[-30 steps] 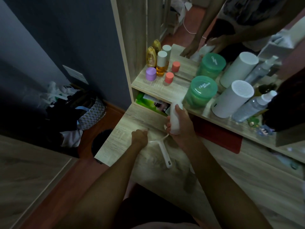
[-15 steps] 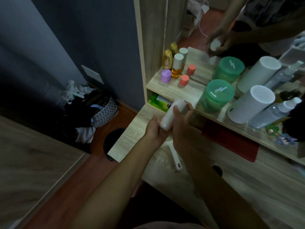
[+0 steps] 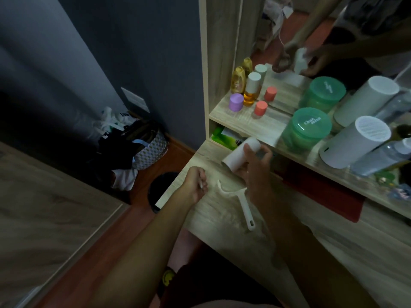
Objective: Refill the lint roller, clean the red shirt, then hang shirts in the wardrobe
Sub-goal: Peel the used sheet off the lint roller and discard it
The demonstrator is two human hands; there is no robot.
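Far left of our hands, a bag [image 3: 145,147] sits on the floor by the wall. Our left hand [image 3: 196,184] has come off the roll since half a second ago and now rests on the desk [image 3: 333,252], fingers curled on something thin and pale; we cannot tell what. Just right of it, the roller handle [image 3: 241,203] lies bare on the desk, below our right hand [image 3: 253,167]. That hand alone grips the roll [image 3: 241,155], tilted above the handle. We judge the wrapper is being peeled, so the refill is still to be fitted. The red shirt isn't clearly in view.
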